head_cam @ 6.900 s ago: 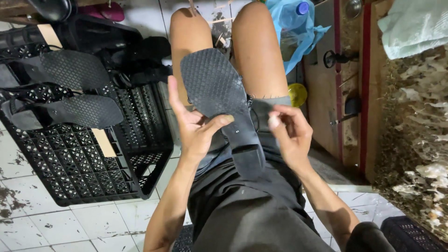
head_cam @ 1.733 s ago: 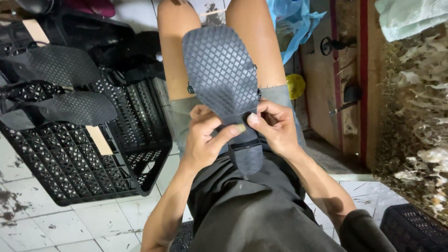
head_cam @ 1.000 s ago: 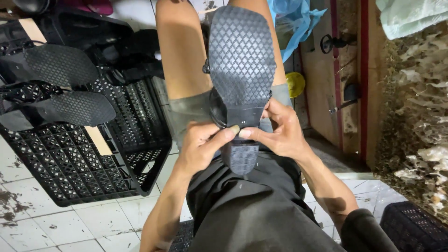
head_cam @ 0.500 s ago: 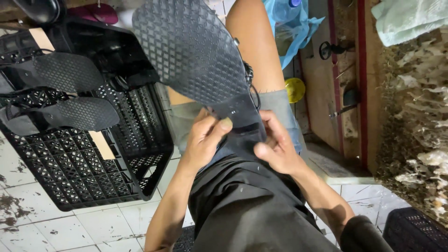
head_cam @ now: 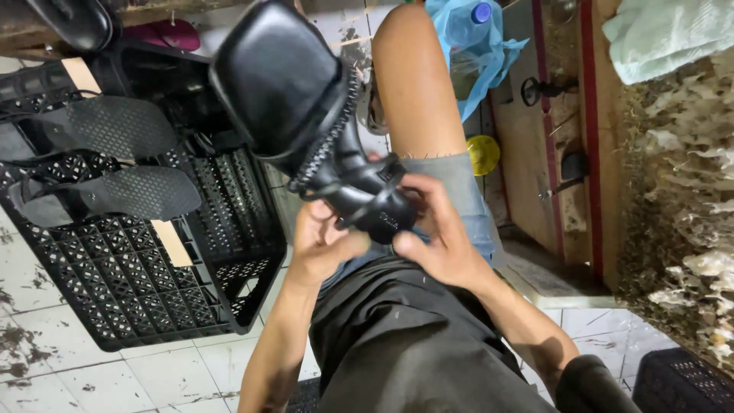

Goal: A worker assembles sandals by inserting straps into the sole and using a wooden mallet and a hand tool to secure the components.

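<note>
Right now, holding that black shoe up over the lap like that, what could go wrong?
Both hands, left hand and right hand, grip only the heel end of the black shoe, so the heavy front could tip and slip toward the black crate. Fingers pinched near the braided trim might snag it. The loose soles on the crate could get knocked off.

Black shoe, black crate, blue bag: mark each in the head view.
black shoe (head_cam: 279, 84), head view, on its smooth upper.
black crate (head_cam: 115, 283), head view, on its perforated wall.
blue bag (head_cam: 489, 57), head view, on its plastic side.
</note>
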